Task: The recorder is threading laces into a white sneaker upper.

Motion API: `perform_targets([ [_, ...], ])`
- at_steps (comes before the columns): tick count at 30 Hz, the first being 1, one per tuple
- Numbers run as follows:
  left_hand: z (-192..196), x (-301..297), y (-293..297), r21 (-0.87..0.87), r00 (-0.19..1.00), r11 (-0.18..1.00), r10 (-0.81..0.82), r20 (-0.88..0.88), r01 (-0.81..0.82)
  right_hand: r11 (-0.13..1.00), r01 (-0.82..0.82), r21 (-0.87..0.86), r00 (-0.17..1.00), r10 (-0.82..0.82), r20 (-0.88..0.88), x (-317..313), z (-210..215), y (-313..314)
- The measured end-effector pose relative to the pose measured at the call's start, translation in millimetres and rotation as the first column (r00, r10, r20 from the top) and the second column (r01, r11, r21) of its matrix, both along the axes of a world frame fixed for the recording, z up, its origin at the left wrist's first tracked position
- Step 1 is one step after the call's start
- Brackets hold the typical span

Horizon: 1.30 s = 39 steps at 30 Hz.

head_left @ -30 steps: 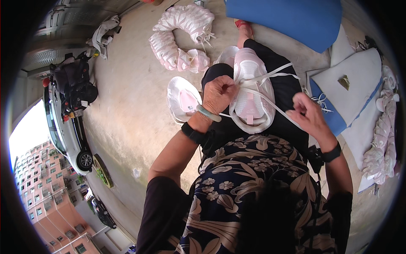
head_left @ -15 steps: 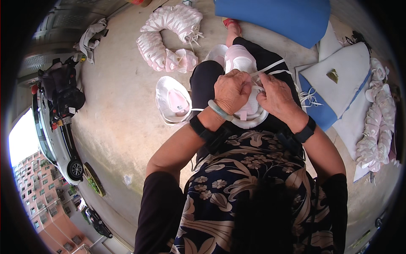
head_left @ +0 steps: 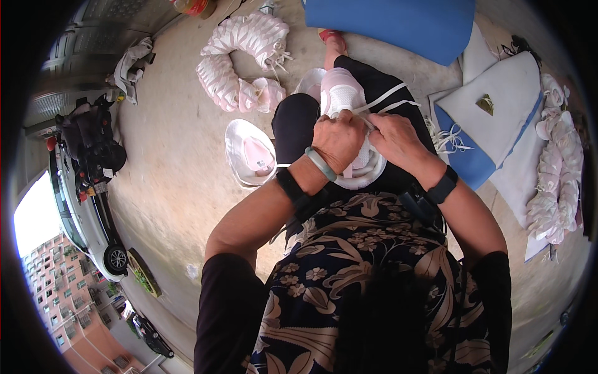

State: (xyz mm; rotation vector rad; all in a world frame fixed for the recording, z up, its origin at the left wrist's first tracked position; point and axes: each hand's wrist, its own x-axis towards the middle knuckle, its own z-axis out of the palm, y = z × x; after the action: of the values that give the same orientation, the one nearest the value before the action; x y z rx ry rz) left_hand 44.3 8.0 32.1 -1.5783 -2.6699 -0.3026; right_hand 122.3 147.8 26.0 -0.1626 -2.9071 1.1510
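A pink and white shoe upper (head_left: 346, 93) lies across my lap, its toe pointing away from me and its rounded collar near my waist. My left hand (head_left: 338, 138) is closed over its lacing area, knuckles up, hiding part of it. Beside it my right hand (head_left: 398, 138) pinches a white shoelace (head_left: 386, 96) at the right edge of the lacing. Loose lace strands stretch over my right thigh. Exactly how the lace runs under my fingers is hidden. Another upper (head_left: 254, 156) stands on the floor by my left knee, and part of one shows beyond that knee.
A curved row of nested uppers (head_left: 218, 81) lies on the floor at far left. To the right are white and blue sheets (head_left: 492, 93), a bundle of laces (head_left: 453, 140) and more stacked uppers (head_left: 554, 187). A blue panel (head_left: 392, 25) is ahead; a white car (head_left: 84, 218) stands at left.
My hands have shifted slightly, with the right fingers now closer together on the lace. The lace strands spread farther apart over my right thigh. The whole view has tilted a little.
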Motion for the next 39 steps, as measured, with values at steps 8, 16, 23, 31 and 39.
perform_targets([
  [8,2.3,-1.5,18.0,-0.103,0.989,0.988,0.127,0.074,-0.119,0.992,0.061,-0.113,0.998,-0.060,0.016,-2.4,0.6,-0.5],
  [16,-1.0,-3.3,13.4,0.013,0.972,0.988,0.148,0.183,-0.153,0.988,-0.013,-0.157,1.000,0.009,-0.026,-5.4,-8.3,7.5],
  [23,30.2,-2.1,0.2,-0.012,0.986,0.999,0.045,0.163,-0.044,0.984,0.055,-0.170,0.998,-0.055,0.006,0.6,1.2,5.6],
  [31,20.7,-43.4,-217.4,-0.131,0.878,0.877,0.433,-0.206,-0.463,0.996,0.077,-0.047,0.952,-0.088,-0.293,24.4,-5.4,0.0],
  [39,8.3,-18.3,-337.0,-0.699,0.546,0.166,0.755,-0.364,-0.696,0.904,0.179,-0.388,0.978,-0.205,-0.026,12.6,-11.4,10.3],
])
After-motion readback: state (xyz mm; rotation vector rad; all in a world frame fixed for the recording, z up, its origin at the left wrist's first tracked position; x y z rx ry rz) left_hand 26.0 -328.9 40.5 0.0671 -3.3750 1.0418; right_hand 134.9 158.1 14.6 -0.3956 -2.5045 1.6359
